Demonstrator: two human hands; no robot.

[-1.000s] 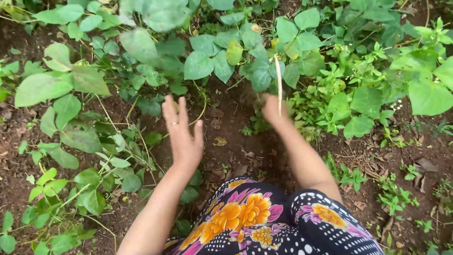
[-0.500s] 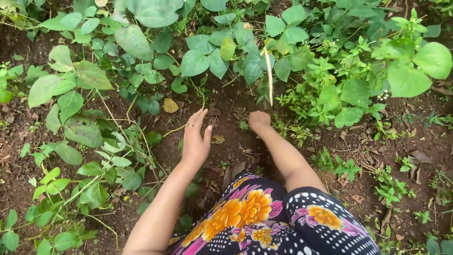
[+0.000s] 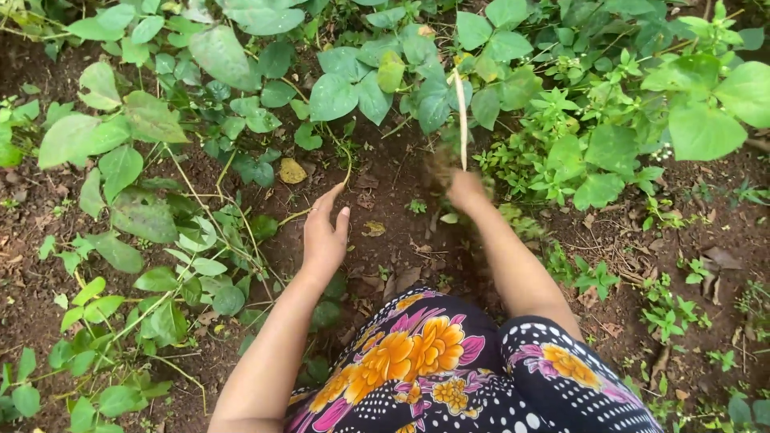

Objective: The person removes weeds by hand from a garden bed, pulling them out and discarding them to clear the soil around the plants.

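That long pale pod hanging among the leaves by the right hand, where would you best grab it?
Probably near the top of the pale pod, where it joins the vine. It hangs straight down, thin and long, so pinch it from the side, coming up from the bare soil below.

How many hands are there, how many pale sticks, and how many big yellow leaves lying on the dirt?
Hands: 2 (left hand, right hand)
Pale stick: 1, standing among the green leaves
Big yellow leaf on the dirt: 1
Total: 4
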